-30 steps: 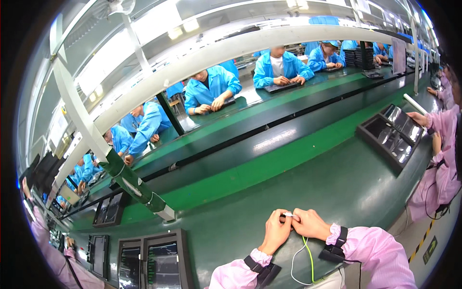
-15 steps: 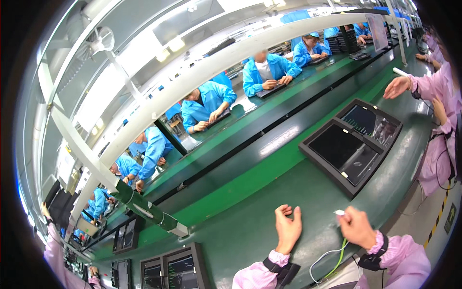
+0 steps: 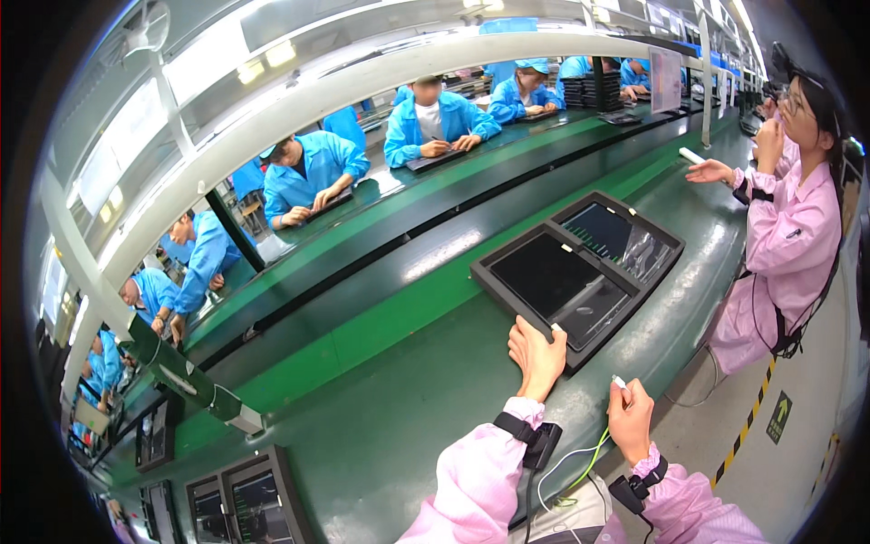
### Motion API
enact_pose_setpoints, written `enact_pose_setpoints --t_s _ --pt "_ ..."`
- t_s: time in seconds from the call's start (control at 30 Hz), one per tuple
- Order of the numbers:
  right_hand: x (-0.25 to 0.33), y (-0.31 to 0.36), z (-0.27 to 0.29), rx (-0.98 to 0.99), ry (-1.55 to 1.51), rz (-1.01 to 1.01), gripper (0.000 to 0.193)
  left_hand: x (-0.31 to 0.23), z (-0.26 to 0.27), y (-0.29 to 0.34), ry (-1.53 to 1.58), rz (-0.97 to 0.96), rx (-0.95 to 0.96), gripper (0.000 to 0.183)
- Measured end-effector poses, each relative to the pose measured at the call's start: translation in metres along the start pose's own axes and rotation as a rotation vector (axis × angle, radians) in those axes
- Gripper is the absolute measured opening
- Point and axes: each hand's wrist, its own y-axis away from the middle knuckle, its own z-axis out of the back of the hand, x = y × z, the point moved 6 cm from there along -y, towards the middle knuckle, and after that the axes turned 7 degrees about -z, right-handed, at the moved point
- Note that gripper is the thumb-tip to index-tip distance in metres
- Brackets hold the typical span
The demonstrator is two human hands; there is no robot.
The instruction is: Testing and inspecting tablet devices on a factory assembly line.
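My left hand [image 3: 536, 355] rests with fingers curled on the near corner of the black tray [image 3: 580, 276] that holds two dark display panels, on the green bench [image 3: 381, 426] ahead and to my right. My right hand [image 3: 629, 419], nearer and further right, pinches a small white piece [image 3: 619, 382] upright between thumb and fingertips. I judge I am about to place it; that calls for steadying the tray and bringing the piece across to the near panel.

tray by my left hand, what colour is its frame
Black, with dark glossy screens in it: the tray shows best in the head view, left hand touching its near edge.
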Motion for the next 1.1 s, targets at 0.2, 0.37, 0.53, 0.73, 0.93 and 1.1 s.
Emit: enact_pose_setpoints --t_s 0.2,0.37,0.53,0.73,0.93,1.1 --pt "-0.011 0.002 0.025 -0.147 -0.162 0.006 0.033 0.014 0.070 0.033 -0.017 -0.130 0.084 0.059" --pt "-0.007 -0.020 0.070 -0.545 -0.053 0.199 0.032 0.044 0.172 0.100 -0.119 -0.048 0.173 0.066" --pt "0.005 -0.036 0.060 -0.479 -0.039 0.098 0.032 0.055 0.273 0.178 -0.254 0.188 0.126 0.058" --pt "0.024 0.016 0.011 -0.267 -0.216 0.024 0.035 0.036 0.337 0.222 -0.471 0.210 -0.027 0.045" --pt "0.032 0.033 -0.002 -0.239 -0.182 0.009 0.032 -0.010 0.292 0.181 -0.329 -0.209 0.371 0.038" --pt "0.027 0.032 -0.001 -0.220 -0.153 -0.002 0.026 -0.034 0.226 0.175 -0.276 -0.600 0.846 0.043"
